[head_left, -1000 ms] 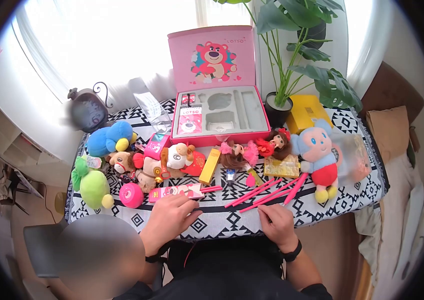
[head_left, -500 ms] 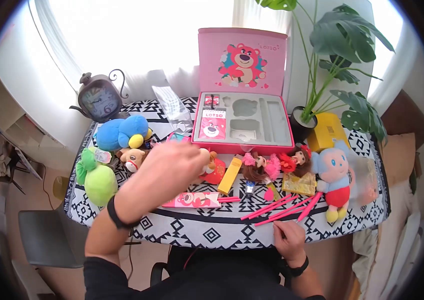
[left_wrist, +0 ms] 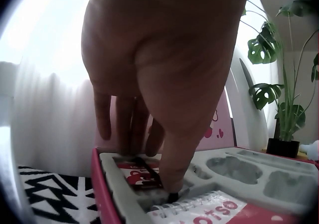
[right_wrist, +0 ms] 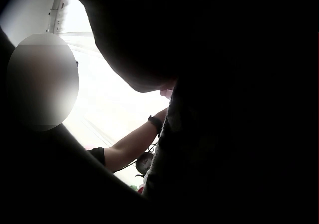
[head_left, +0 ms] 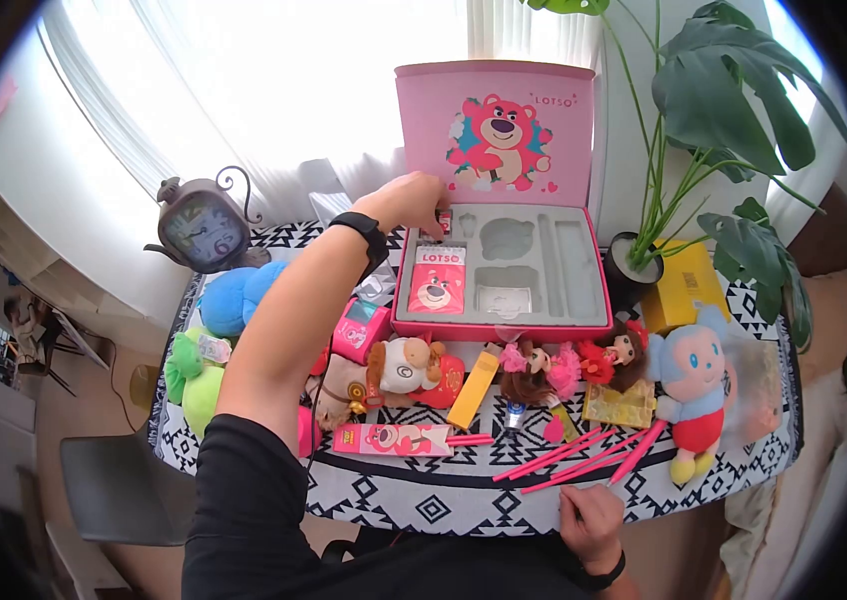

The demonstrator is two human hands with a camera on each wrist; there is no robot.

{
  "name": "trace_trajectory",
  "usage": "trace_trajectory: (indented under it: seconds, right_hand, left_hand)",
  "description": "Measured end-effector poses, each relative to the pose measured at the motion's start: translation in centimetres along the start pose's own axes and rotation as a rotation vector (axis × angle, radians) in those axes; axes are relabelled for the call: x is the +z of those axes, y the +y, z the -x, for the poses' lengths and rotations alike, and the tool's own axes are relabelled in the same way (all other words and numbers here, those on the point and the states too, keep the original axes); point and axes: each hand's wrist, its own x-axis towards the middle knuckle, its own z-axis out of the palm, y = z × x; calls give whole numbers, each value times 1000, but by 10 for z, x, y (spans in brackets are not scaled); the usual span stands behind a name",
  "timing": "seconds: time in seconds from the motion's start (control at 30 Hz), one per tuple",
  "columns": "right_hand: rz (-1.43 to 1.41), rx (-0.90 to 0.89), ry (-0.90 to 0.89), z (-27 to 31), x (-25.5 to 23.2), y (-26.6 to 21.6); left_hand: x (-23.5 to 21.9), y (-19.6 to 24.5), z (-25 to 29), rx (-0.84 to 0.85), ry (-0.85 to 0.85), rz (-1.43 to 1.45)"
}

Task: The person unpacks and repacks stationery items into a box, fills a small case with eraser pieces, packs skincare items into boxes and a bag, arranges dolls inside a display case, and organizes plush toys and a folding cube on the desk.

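My left hand [head_left: 404,204] reaches into the back left corner of the pink gift box [head_left: 504,332], whose lid stands upright. Its fingers point down over a small red-and-white item with a black strap [left_wrist: 133,179], lying in a grey tray recess. The thumb tip is right at the strap's near end, apart from the other fingers. A spiral-bound LOTSO notebook [head_left: 439,282] lies in the recess just in front. My right hand [head_left: 594,522] rests loosely curled at the table's front edge, below several pink sticks [head_left: 569,462]. The right wrist view is mostly dark.
In front of the box lie plush toys, two dolls [head_left: 534,368], a yellow box [head_left: 474,390] and a pink pencil pack [head_left: 394,438]. A clock [head_left: 206,225] stands back left. A potted plant [head_left: 634,262] stands right of the box, a blue plush [head_left: 694,375] nearer the front.
My left hand has gone from the table's front edge, up over the plush toys, to the box's back left corner. The right hand stays at the front edge. The head view has shifted.
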Motion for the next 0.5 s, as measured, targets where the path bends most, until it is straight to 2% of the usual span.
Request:
trace_trajectory:
  seconds: [0.1,0.2,0.27,0.4,0.5]
  right_hand:
    - [-4,1,-18,-3,-2,-1]
    - [1,14,-41,-4,-3,-3]
    - [-30,38,-58,-7,-4,-5]
    - [-43,21,-35,-7,-3,-5]
    - [-31,29,-34,-7,-2,-4]
  left_hand:
    - [0,3,0,36,-96,-43]
    - [0,3,1,49,-75,-50]
    - [0,3,-1,-19,-82,-89]
    - [2,6,7,10,-9,-103]
    - [0,11,6,-4,-48,-151]
